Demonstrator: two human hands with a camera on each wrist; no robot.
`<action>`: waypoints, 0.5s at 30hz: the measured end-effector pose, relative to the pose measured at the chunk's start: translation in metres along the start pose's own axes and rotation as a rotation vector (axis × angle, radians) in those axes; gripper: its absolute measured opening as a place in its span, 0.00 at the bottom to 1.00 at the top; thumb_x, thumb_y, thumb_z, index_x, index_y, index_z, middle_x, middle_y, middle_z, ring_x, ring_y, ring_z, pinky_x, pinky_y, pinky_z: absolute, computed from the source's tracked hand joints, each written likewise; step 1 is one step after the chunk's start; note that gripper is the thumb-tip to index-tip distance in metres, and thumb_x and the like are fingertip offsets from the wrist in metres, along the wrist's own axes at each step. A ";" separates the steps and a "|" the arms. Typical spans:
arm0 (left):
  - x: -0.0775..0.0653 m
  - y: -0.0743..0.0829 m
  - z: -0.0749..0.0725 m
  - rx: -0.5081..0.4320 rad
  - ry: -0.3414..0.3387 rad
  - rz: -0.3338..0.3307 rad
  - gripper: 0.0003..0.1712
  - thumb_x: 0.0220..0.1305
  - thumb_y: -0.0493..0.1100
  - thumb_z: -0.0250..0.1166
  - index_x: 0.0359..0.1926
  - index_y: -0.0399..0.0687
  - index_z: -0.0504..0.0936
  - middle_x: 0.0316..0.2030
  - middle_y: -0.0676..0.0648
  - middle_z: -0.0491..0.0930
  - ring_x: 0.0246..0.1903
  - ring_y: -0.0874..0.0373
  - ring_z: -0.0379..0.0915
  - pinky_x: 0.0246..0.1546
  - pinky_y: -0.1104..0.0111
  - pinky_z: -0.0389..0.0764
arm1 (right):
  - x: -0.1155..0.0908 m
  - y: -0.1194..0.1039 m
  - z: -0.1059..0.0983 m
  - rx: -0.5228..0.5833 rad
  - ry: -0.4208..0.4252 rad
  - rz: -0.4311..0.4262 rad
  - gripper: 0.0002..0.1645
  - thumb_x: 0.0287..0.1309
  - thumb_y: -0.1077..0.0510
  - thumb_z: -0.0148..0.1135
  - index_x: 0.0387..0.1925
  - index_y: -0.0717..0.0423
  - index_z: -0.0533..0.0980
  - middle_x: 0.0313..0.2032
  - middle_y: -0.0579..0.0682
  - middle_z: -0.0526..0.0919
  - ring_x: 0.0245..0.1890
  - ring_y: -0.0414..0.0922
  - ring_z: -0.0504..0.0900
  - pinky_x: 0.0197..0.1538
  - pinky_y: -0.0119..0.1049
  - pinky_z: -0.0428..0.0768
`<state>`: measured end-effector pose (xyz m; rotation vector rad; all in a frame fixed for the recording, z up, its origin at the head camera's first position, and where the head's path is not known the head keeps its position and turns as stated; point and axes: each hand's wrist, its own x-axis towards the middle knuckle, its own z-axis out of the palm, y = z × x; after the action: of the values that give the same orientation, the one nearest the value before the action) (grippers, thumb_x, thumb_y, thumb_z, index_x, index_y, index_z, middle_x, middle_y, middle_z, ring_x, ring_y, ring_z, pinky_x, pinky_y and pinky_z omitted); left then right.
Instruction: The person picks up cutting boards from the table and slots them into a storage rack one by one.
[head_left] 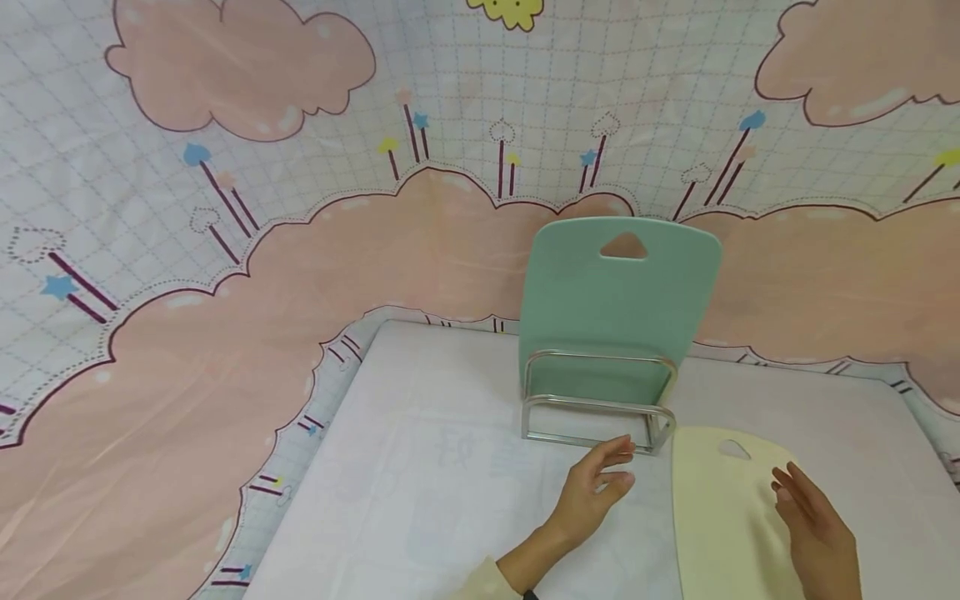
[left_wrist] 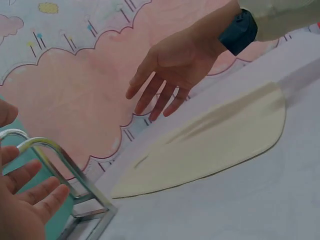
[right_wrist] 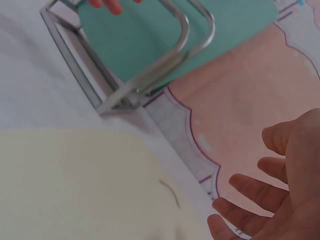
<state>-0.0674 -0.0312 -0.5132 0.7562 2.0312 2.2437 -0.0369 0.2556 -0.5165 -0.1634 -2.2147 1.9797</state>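
A green cutting board (head_left: pixel 618 308) stands upright in a metal rack (head_left: pixel 600 406), its triangular handle hole at the top. To the right of the rack a cream cutting board (head_left: pixel 720 517) lies flat on the table. My left hand (head_left: pixel 588 496), fingers relaxed and holding nothing, is just in front of the rack. Over the right part of the cream board hovers my right hand (head_left: pixel 817 525), its fingers loosely extended with nothing in them. In the left wrist view the right hand (left_wrist: pixel 177 65) shows apart from the cream board (left_wrist: pixel 215 145).
A white cloth covers the table (head_left: pixel 420 467). Behind and to the left hangs a patterned curtain (head_left: pixel 450 242) with pink clouds, close behind the green board. The rack's metal loops (right_wrist: pixel 175 45) rise in front of the green board.
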 end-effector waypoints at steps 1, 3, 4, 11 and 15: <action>-0.001 -0.002 0.003 -0.014 -0.002 -0.018 0.26 0.71 0.40 0.54 0.66 0.37 0.64 0.60 0.39 0.70 0.58 0.45 0.68 0.56 0.64 0.72 | -0.002 0.002 -0.003 0.053 0.011 0.019 0.32 0.68 0.59 0.54 0.71 0.52 0.60 0.52 0.28 0.77 0.47 0.22 0.75 0.45 0.15 0.72; -0.002 -0.006 0.009 -0.038 -0.008 -0.054 0.27 0.71 0.41 0.54 0.67 0.37 0.63 0.60 0.38 0.70 0.58 0.44 0.68 0.56 0.65 0.72 | -0.006 0.007 -0.009 0.102 0.031 0.044 0.32 0.67 0.59 0.55 0.71 0.53 0.60 0.49 0.27 0.78 0.45 0.22 0.76 0.43 0.14 0.72; -0.002 -0.008 0.011 -0.053 -0.010 -0.079 0.27 0.70 0.41 0.54 0.67 0.37 0.63 0.60 0.37 0.70 0.59 0.44 0.68 0.57 0.66 0.71 | -0.007 0.010 -0.012 0.100 0.043 0.057 0.32 0.67 0.59 0.55 0.71 0.54 0.60 0.47 0.26 0.78 0.44 0.21 0.76 0.43 0.14 0.73; -0.001 -0.020 0.023 -0.076 0.034 -0.163 0.28 0.70 0.38 0.54 0.67 0.31 0.61 0.58 0.33 0.71 0.57 0.42 0.69 0.56 0.68 0.72 | -0.012 0.025 -0.028 -0.010 0.141 0.198 0.34 0.68 0.55 0.55 0.71 0.52 0.58 0.39 0.16 0.76 0.36 0.15 0.73 0.37 0.10 0.70; -0.002 -0.029 0.034 -0.149 0.092 -0.240 0.28 0.69 0.36 0.56 0.65 0.27 0.61 0.56 0.31 0.72 0.55 0.43 0.72 0.53 0.71 0.73 | -0.017 0.033 -0.030 -0.028 0.232 0.285 0.34 0.65 0.53 0.58 0.70 0.49 0.61 0.36 0.14 0.75 0.33 0.13 0.72 0.38 0.10 0.68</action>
<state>-0.0623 0.0042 -0.5397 0.3822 1.8486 2.2947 -0.0157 0.2859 -0.5473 -0.7108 -2.1664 1.9448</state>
